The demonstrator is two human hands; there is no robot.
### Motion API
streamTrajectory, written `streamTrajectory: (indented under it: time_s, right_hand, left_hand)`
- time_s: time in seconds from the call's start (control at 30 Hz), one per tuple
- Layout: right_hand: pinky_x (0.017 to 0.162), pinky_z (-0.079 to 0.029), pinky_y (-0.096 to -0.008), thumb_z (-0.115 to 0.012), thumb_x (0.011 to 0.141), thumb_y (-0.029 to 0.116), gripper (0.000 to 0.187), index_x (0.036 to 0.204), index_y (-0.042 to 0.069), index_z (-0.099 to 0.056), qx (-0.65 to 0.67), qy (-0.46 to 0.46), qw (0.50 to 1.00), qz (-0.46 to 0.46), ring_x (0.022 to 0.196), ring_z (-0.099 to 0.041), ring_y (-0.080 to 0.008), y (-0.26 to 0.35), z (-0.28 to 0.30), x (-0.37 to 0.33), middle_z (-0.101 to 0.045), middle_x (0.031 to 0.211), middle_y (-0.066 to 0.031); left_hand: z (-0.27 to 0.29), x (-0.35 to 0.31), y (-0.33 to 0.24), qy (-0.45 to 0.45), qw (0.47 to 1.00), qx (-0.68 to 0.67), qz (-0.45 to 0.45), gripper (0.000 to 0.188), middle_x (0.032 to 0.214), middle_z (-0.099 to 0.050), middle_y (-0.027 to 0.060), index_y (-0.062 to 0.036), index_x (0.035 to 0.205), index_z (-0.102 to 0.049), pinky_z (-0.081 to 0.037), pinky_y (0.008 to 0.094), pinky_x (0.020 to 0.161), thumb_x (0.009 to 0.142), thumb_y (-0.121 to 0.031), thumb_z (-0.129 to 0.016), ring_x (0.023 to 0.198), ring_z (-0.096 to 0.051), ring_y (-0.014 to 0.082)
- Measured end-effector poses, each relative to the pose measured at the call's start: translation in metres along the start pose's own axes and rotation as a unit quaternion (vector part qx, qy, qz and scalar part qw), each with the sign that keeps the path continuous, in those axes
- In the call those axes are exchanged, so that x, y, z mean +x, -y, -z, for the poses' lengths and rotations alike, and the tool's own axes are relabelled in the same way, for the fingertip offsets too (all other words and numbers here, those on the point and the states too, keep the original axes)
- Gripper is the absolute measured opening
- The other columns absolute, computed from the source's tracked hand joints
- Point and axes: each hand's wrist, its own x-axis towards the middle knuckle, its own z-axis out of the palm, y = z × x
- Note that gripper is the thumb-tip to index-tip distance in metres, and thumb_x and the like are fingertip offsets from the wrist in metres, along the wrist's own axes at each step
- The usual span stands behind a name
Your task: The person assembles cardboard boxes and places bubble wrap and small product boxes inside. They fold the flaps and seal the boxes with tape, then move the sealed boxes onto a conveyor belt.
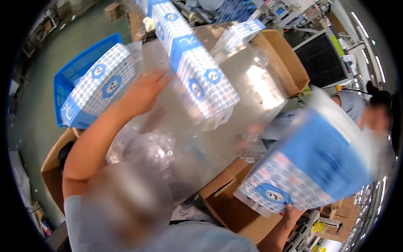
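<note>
My left hand (147, 91) reaches over the metal table with its fingers stretched out and nothing held. Its fingertips are close to a row of white-and-blue patterned boxes (205, 84); I cannot tell if they touch. On the right, my right hand (292, 215) grips the lower edge of a large blue-and-white patterned pack (294, 164). This pack is tilted and smeared by motion, so its upper end is unclear. Another patterned box (100, 86) leans in a blue plastic crate (62, 84) beside my left forearm.
Crumpled clear plastic (153, 149) lies on the metal table (184, 155). An open cardboard box (228, 206) stands below the pack, another cardboard box (285, 63) at the far right edge. A patterned box (241, 35) lies near it. A person (352, 105) is at the right.
</note>
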Motion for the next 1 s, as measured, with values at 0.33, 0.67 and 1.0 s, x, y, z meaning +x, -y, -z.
streamTrajectory:
  time_s: [0.33, 0.67, 1.0]
  right_hand:
    - [0.096, -0.046, -0.0402, -0.082, 0.061, -0.002, 0.090, 0.136, 0.004, -0.033, 0.070, -0.177, 0.981, -0.042, 0.113, -0.049, -0.0244, -0.038, 0.049, -0.036, -0.047, 0.125, -0.0109]
    - [0.073, -0.050, -0.0397, -0.076, 0.068, 0.011, 0.040, 0.103, -0.002, -0.059, -0.329, -0.424, 0.844, 0.001, 0.079, -0.059, -0.0216, -0.020, 0.284, -0.156, -0.062, 0.095, -0.0114]
    - [0.103, -0.037, -0.0472, -0.073, 0.077, 0.027, 0.074, 0.135, -0.003, -0.039, -0.296, -0.301, 0.905, 0.058, 0.120, -0.047, -0.0313, -0.096, 0.384, -0.262, -0.046, 0.133, -0.0196]
  left_hand:
    - [-0.063, 0.232, -0.092, 0.116, 0.925, 0.136, -0.336, 0.071, 0.110, -0.059, 0.0198, -0.0028, 0.113, -0.053, -0.042, 0.0442, 0.094, 0.052, -0.022, -0.081, 0.107, -0.055, 0.0385]
    - [0.037, 0.081, -0.298, -0.121, 0.900, -0.139, -0.395, 0.057, 0.087, -0.056, 0.0143, -0.0017, 0.117, -0.053, -0.047, 0.0448, 0.070, 0.061, -0.006, -0.067, 0.083, -0.056, 0.0351]
    - [-0.053, -0.012, -0.503, -0.072, 0.756, -0.221, -0.612, 0.040, 0.092, -0.055, 0.0089, -0.0091, 0.119, -0.055, -0.048, 0.0332, 0.061, 0.080, -0.016, -0.055, 0.078, -0.053, 0.0209]
